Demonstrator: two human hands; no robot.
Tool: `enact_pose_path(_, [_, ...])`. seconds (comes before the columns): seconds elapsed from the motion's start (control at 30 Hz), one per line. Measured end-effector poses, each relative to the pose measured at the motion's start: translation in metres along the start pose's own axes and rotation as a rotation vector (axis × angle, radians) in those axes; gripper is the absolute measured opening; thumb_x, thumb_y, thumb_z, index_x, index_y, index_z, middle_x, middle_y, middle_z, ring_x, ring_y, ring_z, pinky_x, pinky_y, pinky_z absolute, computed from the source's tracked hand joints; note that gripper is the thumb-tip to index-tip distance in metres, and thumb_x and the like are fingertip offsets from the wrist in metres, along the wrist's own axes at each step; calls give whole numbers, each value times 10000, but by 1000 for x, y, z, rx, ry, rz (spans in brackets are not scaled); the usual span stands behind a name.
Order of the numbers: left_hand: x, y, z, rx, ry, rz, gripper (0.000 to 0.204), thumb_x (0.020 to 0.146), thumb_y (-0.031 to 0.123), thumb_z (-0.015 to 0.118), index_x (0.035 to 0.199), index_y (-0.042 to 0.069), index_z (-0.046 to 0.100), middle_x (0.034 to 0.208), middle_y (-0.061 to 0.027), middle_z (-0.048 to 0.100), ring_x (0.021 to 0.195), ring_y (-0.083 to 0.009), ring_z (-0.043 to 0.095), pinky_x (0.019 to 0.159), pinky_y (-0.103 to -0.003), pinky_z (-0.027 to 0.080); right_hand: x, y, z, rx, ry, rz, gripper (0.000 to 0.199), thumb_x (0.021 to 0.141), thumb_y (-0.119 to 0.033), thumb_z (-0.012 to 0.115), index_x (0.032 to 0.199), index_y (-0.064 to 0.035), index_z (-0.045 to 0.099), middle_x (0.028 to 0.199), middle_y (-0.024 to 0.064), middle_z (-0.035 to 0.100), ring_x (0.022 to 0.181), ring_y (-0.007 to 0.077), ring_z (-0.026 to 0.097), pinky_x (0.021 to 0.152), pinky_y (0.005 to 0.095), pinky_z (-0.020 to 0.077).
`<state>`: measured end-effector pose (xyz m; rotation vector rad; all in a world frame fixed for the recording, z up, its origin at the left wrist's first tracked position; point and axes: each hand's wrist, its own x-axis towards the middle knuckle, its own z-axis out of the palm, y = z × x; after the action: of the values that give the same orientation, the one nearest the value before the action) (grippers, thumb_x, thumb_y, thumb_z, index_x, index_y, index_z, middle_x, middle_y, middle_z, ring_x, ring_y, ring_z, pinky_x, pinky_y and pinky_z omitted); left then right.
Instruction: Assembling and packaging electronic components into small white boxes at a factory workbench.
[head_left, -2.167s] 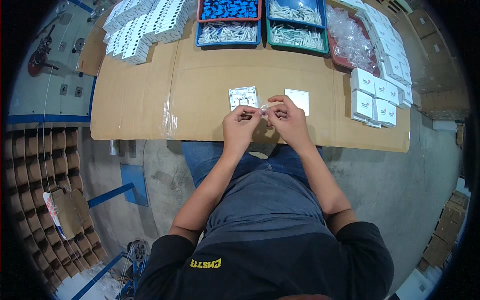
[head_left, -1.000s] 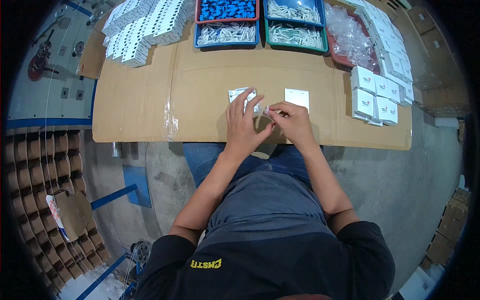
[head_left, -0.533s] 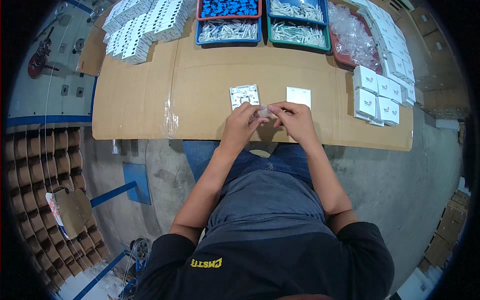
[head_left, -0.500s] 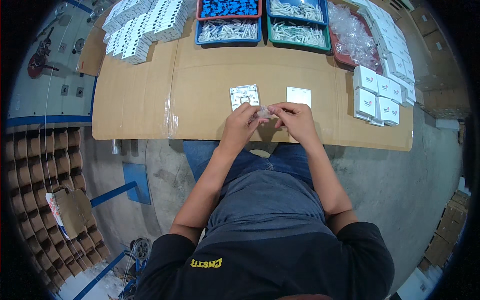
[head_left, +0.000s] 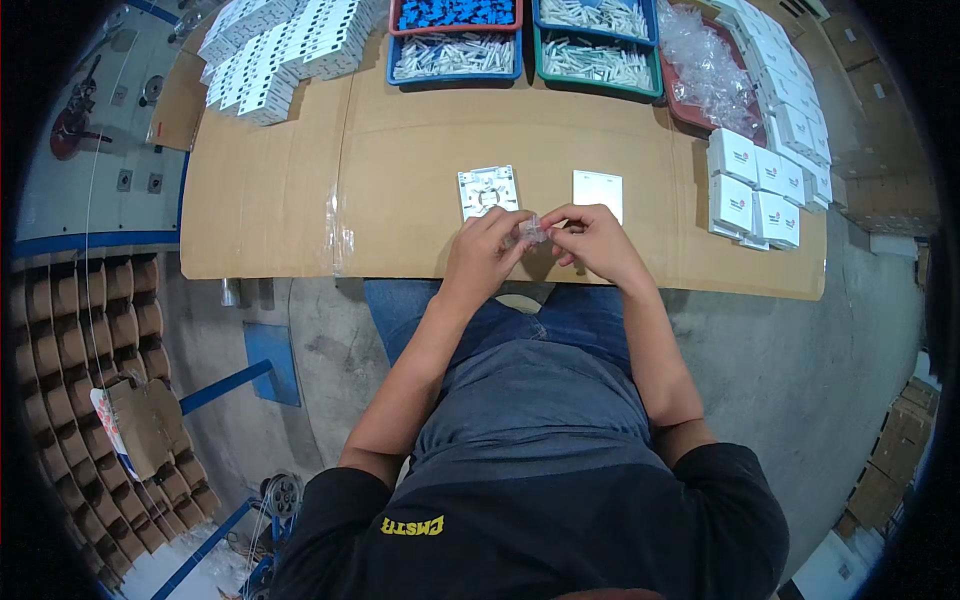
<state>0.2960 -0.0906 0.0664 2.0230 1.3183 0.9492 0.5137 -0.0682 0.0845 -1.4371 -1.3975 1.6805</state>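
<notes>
We work at a cardboard-covered table (head_left: 420, 130), and everything below is placed from it. Along its far edge stand a blue tray (head_left: 455, 55) of pale small parts and a green tray (head_left: 597, 55) of the same kind; at its far left corner lie stacked white boxes (head_left: 280, 50), and down its right side runs a row of small white cartons (head_left: 755, 185) beside a red tray of clear bags (head_left: 700, 70). Near the table's front edge, in the middle, lie a white moulded base plate (head_left: 487, 190) and, just to its right, a plain white cover plate (head_left: 598, 190).

The step in hand looks like opening or readying a small clear packet (head_left: 530, 232), which we hold just above the table's front edge, close in front of the base plate. We judge that the next move calls for steady opposing pulls and a careful release, so the contents do not scatter.

Our left hand (head_left: 485, 255) has its fingertips pinched nearly closed on the packet's left end. Our right hand (head_left: 595, 240) pinches the other end, fingers curled tight, only a sliver of the packet showing between the two.
</notes>
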Motion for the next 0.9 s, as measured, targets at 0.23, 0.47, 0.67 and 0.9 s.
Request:
enact_pose_path(0.23, [2,3,-2,-5,-50,-3,343,850,145,795,1186,141,721,917,-63,656,806,-293,648,758,-409,502,5,8,-3,209,-60,59,174,951,-68,720,1091,22,770,795,47,702,683,96,665,574,254,595])
enact_pose_path(0.47, [2,-2,-2,45,-64,-3,394,826,117,802,1212,147,726,909,-58,641,846,-282,640,776,-399,497,2,-4,-3,57,30,113,155,934,-73,759,1049,25,792,799,48,725,634,75,635,547,231,556])
enact_pose_path(0.67, [7,5,0,172,73,61,384,815,176,824,1189,165,741,990,-16,678,1061,-257,615,991,-453,425,0,-13,7,-72,92,87,187,932,-164,796,1037,-9,799,782,27,730,609,57,624,531,208,520])
enact_pose_path(0.9, [3,-6,0,141,68,24,323,838,241,827,1131,135,739,1058,-16,726,1079,-221,647,1135,-497,299,9,-12,6,-142,101,-55,187,952,-184,778,1037,-18,794,813,28,738,620,51,620,533,201,493])
